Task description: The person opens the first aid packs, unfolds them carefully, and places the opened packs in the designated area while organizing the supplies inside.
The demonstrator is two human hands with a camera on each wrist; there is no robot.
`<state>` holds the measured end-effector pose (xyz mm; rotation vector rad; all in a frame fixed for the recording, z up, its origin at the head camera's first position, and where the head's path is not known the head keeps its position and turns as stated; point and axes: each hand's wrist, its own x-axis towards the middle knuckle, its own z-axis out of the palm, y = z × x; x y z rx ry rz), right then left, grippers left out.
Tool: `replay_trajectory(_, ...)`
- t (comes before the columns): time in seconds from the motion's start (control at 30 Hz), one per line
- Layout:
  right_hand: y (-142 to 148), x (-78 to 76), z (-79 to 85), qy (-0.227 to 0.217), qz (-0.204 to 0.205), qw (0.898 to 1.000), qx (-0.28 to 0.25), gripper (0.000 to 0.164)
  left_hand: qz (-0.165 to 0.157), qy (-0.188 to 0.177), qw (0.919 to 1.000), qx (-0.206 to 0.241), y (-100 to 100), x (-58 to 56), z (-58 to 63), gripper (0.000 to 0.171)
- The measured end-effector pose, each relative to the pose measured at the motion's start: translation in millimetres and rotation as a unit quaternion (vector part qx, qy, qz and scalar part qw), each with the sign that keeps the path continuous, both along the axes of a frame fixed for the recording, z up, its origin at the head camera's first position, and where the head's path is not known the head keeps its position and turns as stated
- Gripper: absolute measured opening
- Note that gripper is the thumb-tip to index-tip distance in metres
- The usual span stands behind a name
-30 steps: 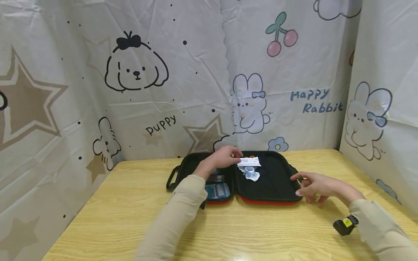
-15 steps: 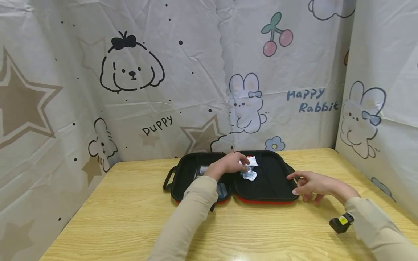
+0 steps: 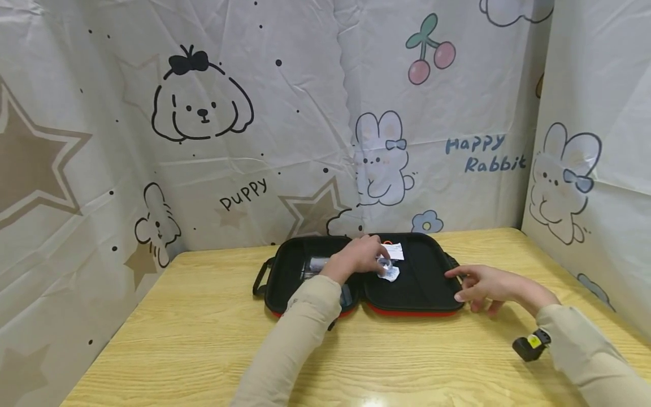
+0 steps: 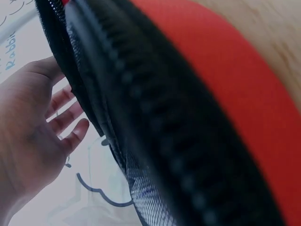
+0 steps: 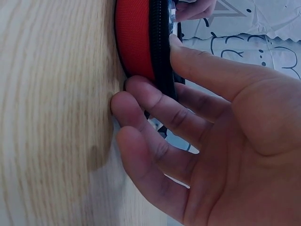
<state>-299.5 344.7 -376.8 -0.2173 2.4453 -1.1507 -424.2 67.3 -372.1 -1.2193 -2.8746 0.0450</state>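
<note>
A black-lined case with a red shell [image 3: 417, 313] lies spread open on the table. My left hand [image 3: 358, 255] reaches over its left half into the right one. There its thumb and forefinger curl around a small clear roll [image 3: 385, 264]. Under the roll is a crumpled silvery wrapper [image 3: 390, 275], and a white paper packet [image 3: 394, 251] lies behind it. In the left wrist view, the case edge hides some of the left fingers. My right hand [image 3: 490, 287] holds the case's right edge, thumb [image 5: 207, 66] over the rim and other fingers along the red outer wall.
Clear-packed items [image 3: 317, 264] and a bluish packet [image 3: 346, 295] sit in the case's left half, partly under my left arm. A carry handle [image 3: 260, 277] sticks out on the left. Patterned cloth [image 3: 305, 113] hangs behind the wooden table [image 3: 203, 328].
My left hand has moved right and down, from beside the white packet onto the clear roll. My right hand stays at the case's right edge. The view has shifted slightly.
</note>
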Motion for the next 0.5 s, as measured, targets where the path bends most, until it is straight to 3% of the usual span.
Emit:
replay_trajectory(0.1, -1, -0.1, 1.4, 0.0, -0.004, 1.0, 0.009, 0.072, -0.017, 0.007, 0.9998, 0.007, -3, 0.2, 4.0, 0.021)
replay_trajectory(0.2, -1, 0.1, 2.2, -0.001, -0.005, 1.0, 0.015, 0.073, -0.028, -0.009, 0.9995, 0.009, -4, 1.5, 6.9, 0.025)
replay_trajectory(0.33, 0, 0.0, 1.0, -0.002, -0.003, 1.0, 0.016, 0.073, -0.019, -0.03, 0.9994, 0.002, -1, 3.6, 3.1, 0.037)
replay_trajectory(0.5, 0, -1.4, -0.1, -0.001, 0.001, 1.0, 0.018, 0.073, 0.005, -0.036, 0.9991, 0.021, 2, 2.2, -3.3, 0.029)
